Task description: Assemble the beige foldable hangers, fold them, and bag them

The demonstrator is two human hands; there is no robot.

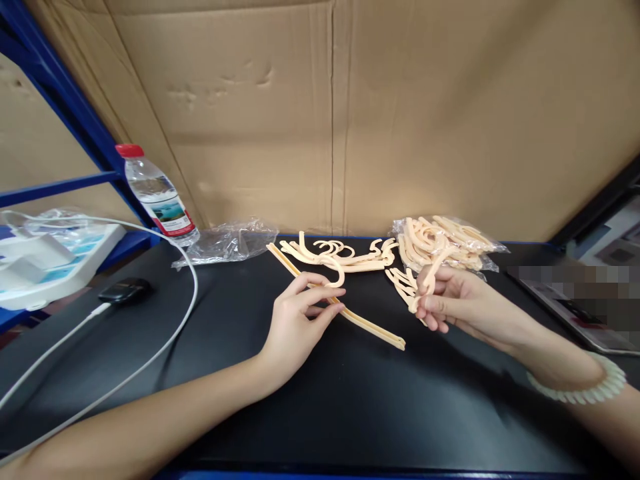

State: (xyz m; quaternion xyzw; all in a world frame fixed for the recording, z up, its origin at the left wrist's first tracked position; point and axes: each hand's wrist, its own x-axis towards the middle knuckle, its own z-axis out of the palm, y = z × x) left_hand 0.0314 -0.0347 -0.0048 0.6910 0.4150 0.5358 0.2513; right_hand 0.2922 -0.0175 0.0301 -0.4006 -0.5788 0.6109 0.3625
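Two-handed work with pale, slender parts above a black worktop (340, 420); clock directions are read from the left hand (295, 320). Its grip is closed by thumb and fingers on a long grooved strip (373, 327) running from eleven to four o'clock; a hook (340, 272) rises at one o'clock, its join to the strip hidden by the fingers. At three o'clock, the right hand (460, 300) pinches a curved piece (434, 275), apart from the strip. Good handling here would likely mean a light hold near the strip's middle, both ends free, with the curved piece turned until its end shows, since thin parts may flex. Containers: at two o'clock, a clear bag (499, 248) packed with similar parts; at ten, a red-capped bottle (173, 213) of clear liquid; at eleven, a crumpled clear wrapper (233, 241), no parts visible inside.
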